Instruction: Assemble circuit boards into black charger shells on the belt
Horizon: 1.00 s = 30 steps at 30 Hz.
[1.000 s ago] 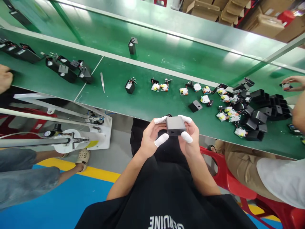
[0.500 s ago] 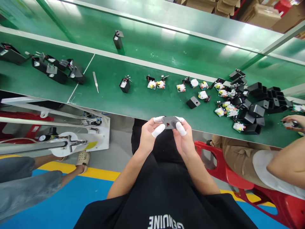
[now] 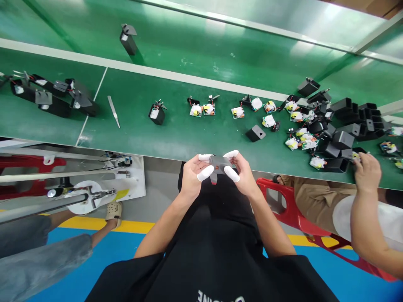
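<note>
In front of my body, just off the bench edge, a black plastic housing (image 3: 220,160) is held between both hands. A small reddish part shows in its face, and a dark flap with a red tip hangs below it. My left hand (image 3: 192,175) pinches one end between white-covered thumb and finger. At the other end, my right hand (image 3: 242,172) grips it the same way. Beyond them on the bench lie an empty black case (image 3: 255,133), an upright case with white label and wires (image 3: 157,112), and small circuit boards (image 3: 209,109) with white and yellow parts.
A pale flat blade-like tool (image 3: 113,112) lies on the green bench (image 3: 132,138). Black cases (image 3: 53,102) are grouped at left; boards and cases (image 3: 340,144) are heaped at right. A co-worker's hand (image 3: 367,170) reaches there. A white machine frame (image 3: 132,180) stands below left.
The housing is tilted differently, and the dark flap with the red tip now shows beneath it. The co-worker's hand has moved left to the heap. The view has shifted slightly.
</note>
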{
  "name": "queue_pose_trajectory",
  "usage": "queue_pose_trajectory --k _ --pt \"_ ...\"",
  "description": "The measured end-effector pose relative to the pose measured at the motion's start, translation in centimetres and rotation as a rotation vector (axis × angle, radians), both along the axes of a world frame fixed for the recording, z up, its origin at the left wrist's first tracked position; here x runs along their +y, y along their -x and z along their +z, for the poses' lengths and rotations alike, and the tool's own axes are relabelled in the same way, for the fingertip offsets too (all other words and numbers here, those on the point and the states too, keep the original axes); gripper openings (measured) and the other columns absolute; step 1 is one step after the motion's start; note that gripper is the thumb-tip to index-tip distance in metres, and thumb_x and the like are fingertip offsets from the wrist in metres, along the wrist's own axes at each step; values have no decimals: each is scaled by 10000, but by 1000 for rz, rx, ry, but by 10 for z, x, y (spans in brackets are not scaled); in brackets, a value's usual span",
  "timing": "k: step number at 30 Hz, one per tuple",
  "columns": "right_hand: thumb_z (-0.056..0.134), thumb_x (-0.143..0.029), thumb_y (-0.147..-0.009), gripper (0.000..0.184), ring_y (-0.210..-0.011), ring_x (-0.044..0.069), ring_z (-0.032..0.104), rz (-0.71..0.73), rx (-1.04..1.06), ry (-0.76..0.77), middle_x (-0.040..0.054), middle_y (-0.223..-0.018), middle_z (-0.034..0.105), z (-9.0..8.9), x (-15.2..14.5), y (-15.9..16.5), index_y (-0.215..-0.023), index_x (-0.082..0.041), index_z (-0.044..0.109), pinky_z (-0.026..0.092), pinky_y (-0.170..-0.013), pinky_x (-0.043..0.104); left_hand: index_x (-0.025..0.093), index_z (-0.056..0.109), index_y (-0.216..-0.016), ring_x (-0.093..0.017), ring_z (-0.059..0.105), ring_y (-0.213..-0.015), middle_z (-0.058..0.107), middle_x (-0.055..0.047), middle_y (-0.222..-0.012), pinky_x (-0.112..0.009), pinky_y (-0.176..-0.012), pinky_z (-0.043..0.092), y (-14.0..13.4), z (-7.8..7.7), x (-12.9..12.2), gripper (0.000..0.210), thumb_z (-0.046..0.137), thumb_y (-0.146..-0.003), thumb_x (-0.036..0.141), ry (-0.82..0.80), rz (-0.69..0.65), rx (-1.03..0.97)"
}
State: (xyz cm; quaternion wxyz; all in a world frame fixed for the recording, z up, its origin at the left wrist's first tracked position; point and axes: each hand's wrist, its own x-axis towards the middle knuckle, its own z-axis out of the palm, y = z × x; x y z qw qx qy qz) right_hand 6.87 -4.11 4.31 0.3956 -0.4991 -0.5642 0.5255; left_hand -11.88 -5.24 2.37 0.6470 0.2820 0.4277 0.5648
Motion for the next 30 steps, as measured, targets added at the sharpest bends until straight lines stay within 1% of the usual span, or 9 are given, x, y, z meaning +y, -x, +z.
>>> queue_pose_trajectory --k 3,5,9,12,16,20,25,27,30 --pt "708 -582 -1018 396 -747 194 473 156 -193 -63 -18 -796 537 5 11 -17 -854 -248 572 389 -727 364 197 819 -1075 -230 795 -990 827 -76 -1056 -359 -950 653 3 4 3 433 1001 -762 436 3 -80 43" --pt "678 -607 -1019 453 -719 185 435 205 -205 -93 -25 -756 500 5 16 -24 -797 -244 524 343 -701 360 195 784 -1133 -237 795 -993 820 -86 -1082 -372 -945 651 7 11 4 460 968 -810 467 -24 -153 102" --pt "634 -647 -1014 481 -703 184 427 195 -132 -183 -26 -748 488 -1 20 -31 -792 -247 483 330 -685 358 208 705 -1164 -227 757 -973 773 -73 -1079 -380 -925 609 22 38 6 397 870 -933 487 -112 -374 490" --pt "662 -634 -982 458 -712 191 426 195 -167 -304 -21 -766 494 -2 20 -33 -814 -254 470 330 -679 355 220 627 -1059 -189 645 -855 690 -24 -982 -344 -801 527 34 57 7 361 797 -982 529 -187 -541 773" --pt "725 -611 -934 467 -717 201 427 274 -178 -447 -20 -768 498 6 21 -31 -821 -261 437 330 -675 356 235 513 -998 -154 490 -727 593 24 -895 -310 -653 360 39 67 8 456 786 -953 597 -270 -707 895" --pt "790 -593 -885 431 -723 222 450 332 -204 -536 -4 -804 531 14 24 -31 -892 -266 510 340 -662 363 242 461 -894 -133 428 -666 527 52 -820 -306 -607 308 38 60 9 658 888 -792 732 -305 -656 864" --pt "787 -635 -896 434 -717 227 449 381 -190 -577 -1 -810 530 18 36 -27 -941 -271 555 341 -645 360 233 479 -821 -123 393 -655 503 59 -774 -296 -602 316 40 55 13 704 936 -690 753 -307 -523 794" --pt "770 -645 -916 448 -712 218 444 377 -142 -545 -10 -792 509 21 44 -22 -899 -267 530 335 -639 354 226 514 -845 -132 421 -682 534 46 -800 -296 -629 340 41 58 18 690 924 -703 764 -302 -475 742" --pt "720 -656 -968 462 -705 200 433 324 -59 -452 -19 -783 492 28 58 -10 -858 -257 513 328 -649 355 220 550 -909 -153 453 -722 560 25 -833 -308 -676 358 39 67 29 613 806 -851 774 -311 -408 698"
